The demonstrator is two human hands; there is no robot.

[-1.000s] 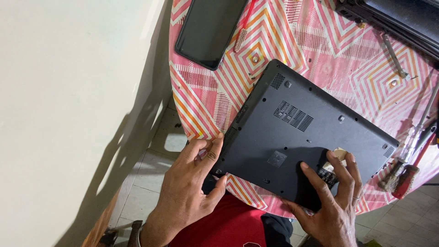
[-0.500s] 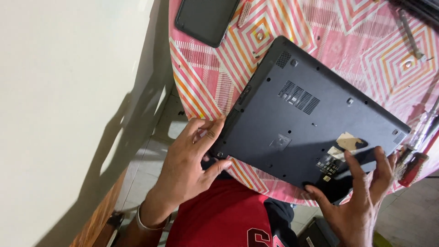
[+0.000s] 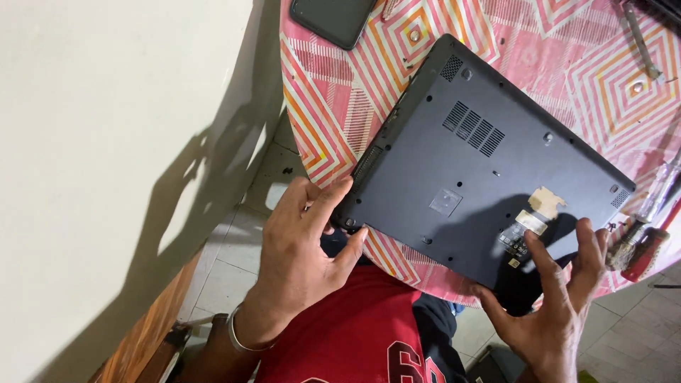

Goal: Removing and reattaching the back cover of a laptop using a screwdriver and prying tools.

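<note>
Left hand (image 3: 301, 245): I log it clasped on the near corner of the laptop (image 3: 475, 159), thumb and fingers pinching the edge, a metal bangle (image 3: 237, 333) at the wrist.

Right hand (image 3: 560, 298): fingers spread wide, tips resting on the underside near the opposite near corner, beside the pale stickers (image 3: 532, 216); palm off the case, not gripping as far as I can see.

Laptop: dark grey, lying bottom up, between both hands and stretching away from them across the tabletop (image 3: 340, 113), which wears a red, orange and white zigzag cloth. Its near edge overhangs the tabletop rim above my red shirt (image 3: 355, 333).

Beyond the left hand, far side: a dark phone-like slab (image 3: 333, 18).

Outboard of the right hand: screwdrivers (image 3: 642, 237) with red and clear handles, just beside the laptop's corner.

Risk, my judgement: with the case overhanging and only one hand truly clamped, a slip of the left grip could tip it off the rim towards the tiled floor (image 3: 234, 255); a sideways nudge could also knock the screwdrivers off.
</note>
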